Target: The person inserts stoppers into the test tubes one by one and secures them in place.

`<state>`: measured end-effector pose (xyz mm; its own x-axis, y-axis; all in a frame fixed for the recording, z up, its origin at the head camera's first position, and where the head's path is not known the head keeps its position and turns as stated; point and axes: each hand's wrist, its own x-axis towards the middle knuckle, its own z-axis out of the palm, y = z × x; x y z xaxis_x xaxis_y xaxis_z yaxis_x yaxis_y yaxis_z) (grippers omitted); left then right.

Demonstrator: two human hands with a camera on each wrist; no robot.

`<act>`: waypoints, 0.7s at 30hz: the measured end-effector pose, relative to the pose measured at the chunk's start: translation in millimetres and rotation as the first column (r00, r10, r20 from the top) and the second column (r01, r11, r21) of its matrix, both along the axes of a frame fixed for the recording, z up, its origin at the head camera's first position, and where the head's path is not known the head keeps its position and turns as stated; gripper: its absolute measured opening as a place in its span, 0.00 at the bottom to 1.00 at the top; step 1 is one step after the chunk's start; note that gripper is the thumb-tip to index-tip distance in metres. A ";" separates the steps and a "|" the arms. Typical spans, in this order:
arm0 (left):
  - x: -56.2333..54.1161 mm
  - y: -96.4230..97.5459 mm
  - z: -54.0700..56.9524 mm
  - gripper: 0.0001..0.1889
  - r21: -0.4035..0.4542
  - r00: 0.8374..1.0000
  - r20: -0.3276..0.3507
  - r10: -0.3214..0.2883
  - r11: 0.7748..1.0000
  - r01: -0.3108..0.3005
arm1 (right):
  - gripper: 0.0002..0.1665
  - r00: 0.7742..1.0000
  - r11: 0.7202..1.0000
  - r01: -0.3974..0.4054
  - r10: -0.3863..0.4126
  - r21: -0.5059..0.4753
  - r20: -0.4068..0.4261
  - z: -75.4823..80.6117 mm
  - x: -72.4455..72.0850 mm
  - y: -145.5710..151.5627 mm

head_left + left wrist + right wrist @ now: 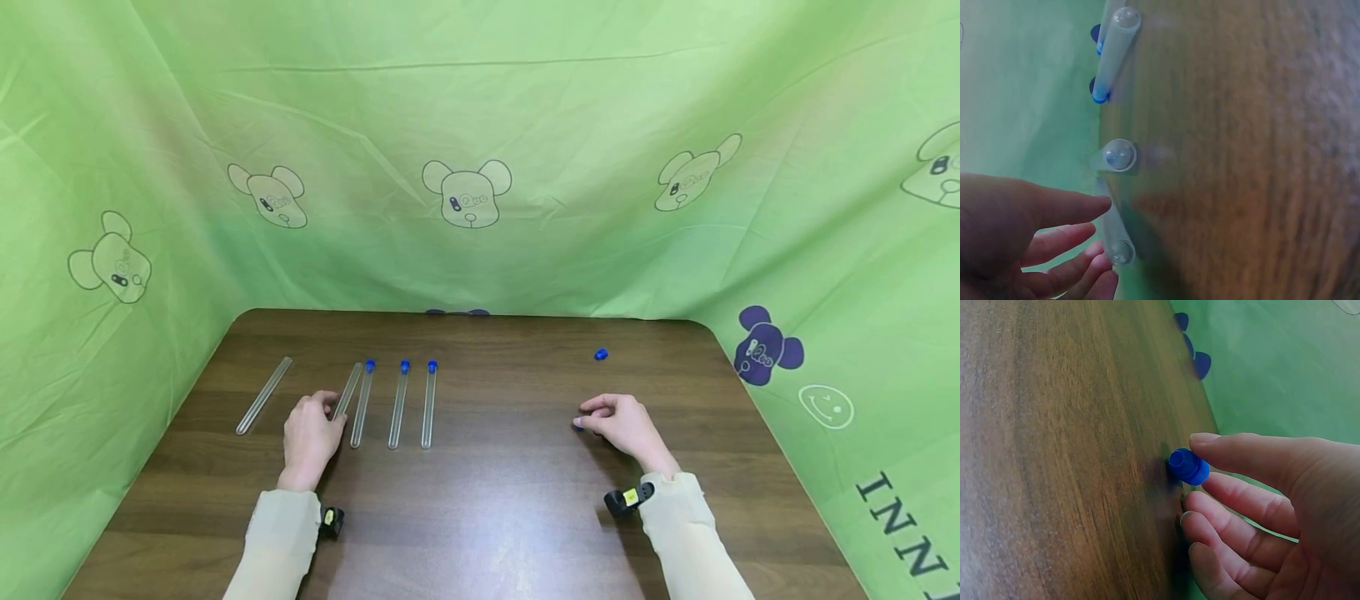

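My left hand [309, 433] reaches round an uncapped clear test tube [348, 390] lying on the table. In the left wrist view the thumb overlaps the side of this tube [1114, 228]; the other fingers lie loosely bent by its rounded end, with gaps between. My right hand [622, 427] is low over the table at a small blue cap [578, 425], mostly hidden in the head view. In the right wrist view the blue cap [1186, 466] sits between thumb and index finger, which stand apart; firm contact does not show.
Three test tubes with blue caps [362, 408] [399, 408] [428, 408] lie right of the left hand. Another uncapped tube [264, 396] lies at far left. A second blue cap [601, 354] is beyond the right hand. Green cloth [465, 267] hangs round the wooden table [495, 500].
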<state>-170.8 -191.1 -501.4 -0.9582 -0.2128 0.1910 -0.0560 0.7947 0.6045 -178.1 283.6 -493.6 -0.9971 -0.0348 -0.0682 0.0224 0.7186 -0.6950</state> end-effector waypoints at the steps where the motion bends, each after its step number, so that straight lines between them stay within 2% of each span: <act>1: -0.1 -0.6 -0.8 0.17 0.001 1.000 0.004 0.000 1.000 0.000 | 0.20 1.000 1.000 0.000 0.000 0.001 0.003 -0.6 -0.1 0.4; 14: -3.6 -4.1 -4.6 0.16 0.004 0.999 0.053 -0.010 1.000 0.010 | 0.16 1.000 1.000 0.011 -0.011 0.011 0.010 -5.4 -1.6 0.9; 21: -4.0 -3.1 -4.7 0.17 -0.002 0.999 0.055 -0.003 1.000 0.003 | 0.16 0.998 0.999 0.001 0.001 0.034 -0.056 -9.8 -4.5 -1.6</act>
